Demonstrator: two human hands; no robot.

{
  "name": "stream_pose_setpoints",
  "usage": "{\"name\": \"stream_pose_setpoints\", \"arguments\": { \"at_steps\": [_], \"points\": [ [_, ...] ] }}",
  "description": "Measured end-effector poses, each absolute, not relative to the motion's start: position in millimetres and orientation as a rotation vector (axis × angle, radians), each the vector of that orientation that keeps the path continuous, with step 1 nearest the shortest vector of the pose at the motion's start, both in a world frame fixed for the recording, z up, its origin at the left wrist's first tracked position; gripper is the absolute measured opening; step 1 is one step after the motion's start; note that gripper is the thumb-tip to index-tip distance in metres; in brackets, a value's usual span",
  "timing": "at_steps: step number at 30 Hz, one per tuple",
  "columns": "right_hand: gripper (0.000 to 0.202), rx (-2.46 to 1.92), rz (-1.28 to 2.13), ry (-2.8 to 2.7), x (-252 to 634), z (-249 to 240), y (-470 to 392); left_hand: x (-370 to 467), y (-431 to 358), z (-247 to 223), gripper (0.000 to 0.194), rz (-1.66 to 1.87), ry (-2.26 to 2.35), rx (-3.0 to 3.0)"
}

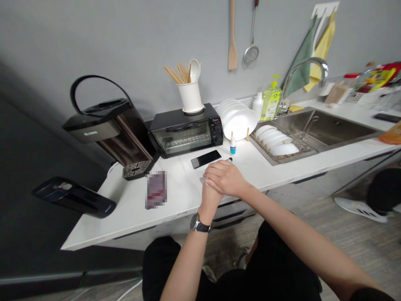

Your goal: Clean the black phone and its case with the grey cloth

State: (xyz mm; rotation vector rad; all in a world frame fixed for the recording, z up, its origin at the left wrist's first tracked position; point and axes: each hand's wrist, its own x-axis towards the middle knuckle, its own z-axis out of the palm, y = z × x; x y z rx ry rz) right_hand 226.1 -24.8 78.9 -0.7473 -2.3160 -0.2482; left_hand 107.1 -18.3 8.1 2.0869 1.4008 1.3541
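I see a white worktop (181,188) with faint grey veins; mid-frame, a black phone (206,159) and a little white bottle (232,147) labelled in blue. Towards the upper right, one green towel (300,69), one yellow towel (322,48); the wall (140,33) is plain grey.

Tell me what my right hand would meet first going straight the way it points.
Probably the pale piece peeking out just ahead of your right hand; beyond, the blurred purplish item lies roughly in line across the countertop, though depth is unclear.
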Motion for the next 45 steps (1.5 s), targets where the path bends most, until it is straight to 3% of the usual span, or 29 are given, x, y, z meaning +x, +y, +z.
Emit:
{"name": "stream_pose_setpoints", "arguments": {
  "at_steps": [4, 7, 15, 21, 25, 30, 34, 41, 45],
  "points": [
    [0.061, -1.185, -0.18, -2.151, 246, 83, -14, 103, -26, 17, 0.017, 1.259, 1.359, 2.13],
    [0.062, -1.457, -0.101, -1.976, 243, 87, -15, 102, -28, 22, 0.022, 1.24, 1.394, 2.117],
    [0.041, -0.934, -0.381, -2.358, 221, 91, -32, 98, -17, 22, 0.017, 1.122, 1.467, 2.164],
    [0.058, -1.406, -0.104, -2.031, 242, 92, -22, 100, -27, 30, 0.024, 1.154, 1.396, 2.174],
    [0.056, -1.763, -0.032, -1.737, 226, 93, -28, 101, -28, 33, 0.025, 1.18, 1.319, 2.181],
    [0.038, -1.133, -0.272, -2.157, 217, 91, -33, 94, -20, 32, 0.016, 1.125, 1.334, 2.224],
    [0.039, -0.807, -0.308, -2.394, 240, 87, -23, 95, -18, 33, 0.018, 1.112, 1.328, 2.233],
    [0.056, -1.721, -0.027, -1.903, 240, 95, -19, 98, -26, 38, 0.029, 1.161, 1.283, 2.173],
    [0.042, -1.58, -0.153, -1.91, 213, 95, -35, 98, -19, 32, 0.015, 1.128, 1.329, 2.158]
  ]
}}
